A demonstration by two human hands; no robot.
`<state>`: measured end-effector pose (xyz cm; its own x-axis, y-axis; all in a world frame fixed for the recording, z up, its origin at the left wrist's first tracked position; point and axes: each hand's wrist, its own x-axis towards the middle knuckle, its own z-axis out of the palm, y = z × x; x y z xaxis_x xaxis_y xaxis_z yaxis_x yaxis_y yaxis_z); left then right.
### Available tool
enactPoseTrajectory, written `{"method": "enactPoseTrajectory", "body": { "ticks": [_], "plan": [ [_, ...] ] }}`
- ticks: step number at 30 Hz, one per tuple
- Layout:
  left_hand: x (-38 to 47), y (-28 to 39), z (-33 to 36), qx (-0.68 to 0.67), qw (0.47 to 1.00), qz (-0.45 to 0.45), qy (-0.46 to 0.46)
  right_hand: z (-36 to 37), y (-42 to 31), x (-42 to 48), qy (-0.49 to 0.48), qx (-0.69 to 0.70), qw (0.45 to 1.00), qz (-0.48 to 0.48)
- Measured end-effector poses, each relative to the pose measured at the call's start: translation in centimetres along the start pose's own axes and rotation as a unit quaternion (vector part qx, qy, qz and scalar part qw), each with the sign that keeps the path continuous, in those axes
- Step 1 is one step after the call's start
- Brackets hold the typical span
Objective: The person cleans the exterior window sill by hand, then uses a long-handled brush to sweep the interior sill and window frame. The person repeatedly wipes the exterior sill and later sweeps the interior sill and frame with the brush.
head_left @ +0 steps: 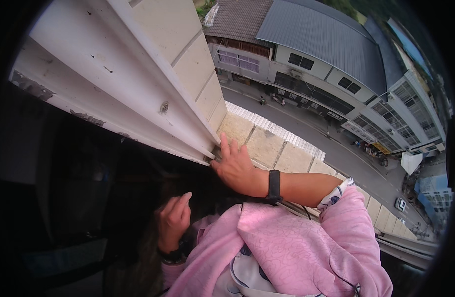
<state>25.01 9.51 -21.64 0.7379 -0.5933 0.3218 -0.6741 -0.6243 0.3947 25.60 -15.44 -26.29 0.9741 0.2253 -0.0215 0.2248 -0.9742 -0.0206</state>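
Observation:
My right hand (236,165) lies on the tiled window ledge (266,146), fingers apart and pointing toward the outer wall, its thumb close to the lower corner of the white window frame (149,85). A black band circles that wrist. Lower left, on the dark inner side of the window, my left hand (174,219) is raised near my chest with its fingers bent; whether something small is between them cannot be made out. It touches neither the frame nor the ledge. The frame's inner edge has chipped, peeling paint.
Beyond the ledge is a drop to a street (305,130) with people and a white vehicle (400,204). A ribbed light strip (275,128) edges the ledge. A tiled wall (190,55) rises beside the frame. A window track (405,248) runs at lower right.

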Motion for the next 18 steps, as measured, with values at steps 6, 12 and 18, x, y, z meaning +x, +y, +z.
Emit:
{"method": "enactPoseTrajectory", "body": {
  "ticks": [6,12,18],
  "plan": [
    [-1.3,-0.8,-0.8,0.035,0.999,-0.024,0.012,0.5,1.4,-1.5,0.015,0.001,0.999,-0.046],
    [-1.2,-0.8,-1.8,0.034,0.999,-0.017,0.017,0.9,1.5,-2.3,0.072,0.000,0.996,-0.050],
    [-1.6,-0.1,-3.3,0.036,0.999,0.004,0.022,0.5,1.3,-2.8,0.136,0.033,0.988,-0.069]
  ]
}}
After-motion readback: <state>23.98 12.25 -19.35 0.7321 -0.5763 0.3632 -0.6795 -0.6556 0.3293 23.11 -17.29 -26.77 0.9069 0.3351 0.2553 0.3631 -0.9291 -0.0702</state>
